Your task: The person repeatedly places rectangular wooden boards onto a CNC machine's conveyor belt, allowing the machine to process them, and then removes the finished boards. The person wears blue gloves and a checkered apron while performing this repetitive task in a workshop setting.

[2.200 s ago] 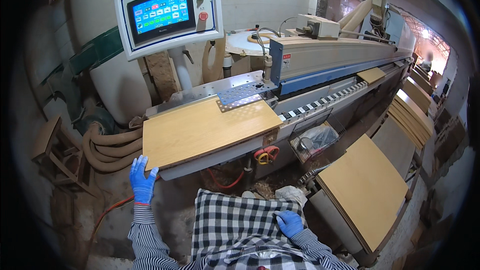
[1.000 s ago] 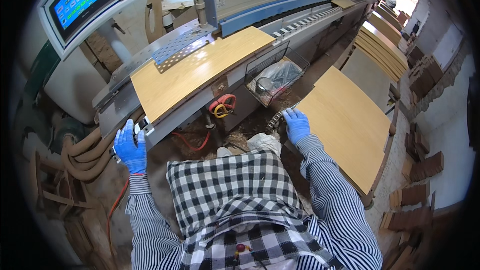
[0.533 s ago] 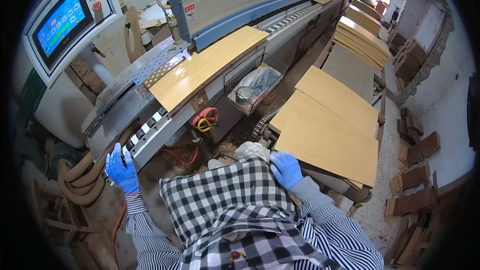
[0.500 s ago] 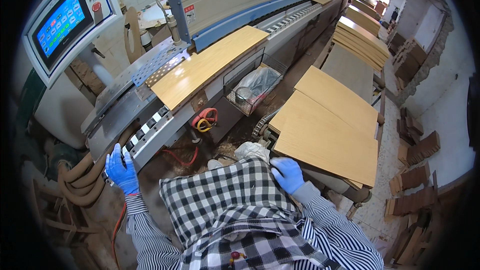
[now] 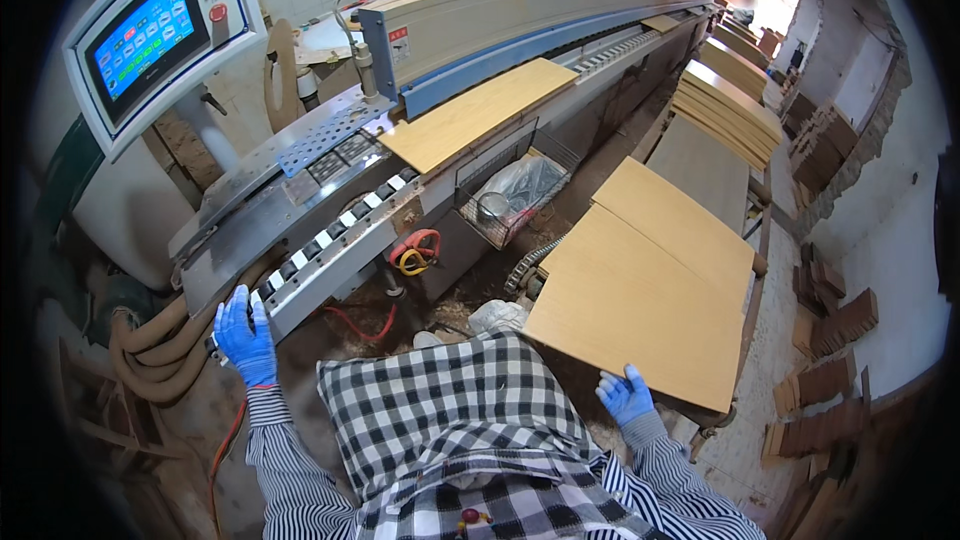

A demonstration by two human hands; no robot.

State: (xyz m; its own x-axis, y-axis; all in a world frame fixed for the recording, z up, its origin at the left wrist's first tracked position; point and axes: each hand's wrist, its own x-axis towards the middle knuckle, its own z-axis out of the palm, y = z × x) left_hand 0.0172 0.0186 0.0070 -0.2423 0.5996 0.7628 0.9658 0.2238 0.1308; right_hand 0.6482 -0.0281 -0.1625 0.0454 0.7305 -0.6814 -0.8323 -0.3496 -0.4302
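Note:
My left hand (image 5: 245, 340), in a blue glove, lies with fingers stretched against the near end of the roller rail (image 5: 325, 252). At the front edge of the top yellow wood-grain board (image 5: 640, 290) is my right hand (image 5: 626, 397), also gloved in blue. Its thumb rests at the board's edge and the fingers curl there, partly hidden. Another yellow board (image 5: 675, 202) lies behind it on the stack. A long yellow panel (image 5: 480, 112) sits on the machine's track, beneath the blue-edged beam (image 5: 500, 40).
A control screen (image 5: 145, 38) stands at the upper left. A wire basket (image 5: 512, 185) hangs on the machine's side, near red-handled scissors or pliers (image 5: 415, 252). Thick hoses (image 5: 160, 365) coil at lower left. More stacked boards (image 5: 730, 105) stand behind on the right; brown panels (image 5: 845, 325) lean along the wall.
The panel on the track has moved away along the machine, baring more rollers. My right hand has moved right to the board's front edge, and the top board has shifted toward me.

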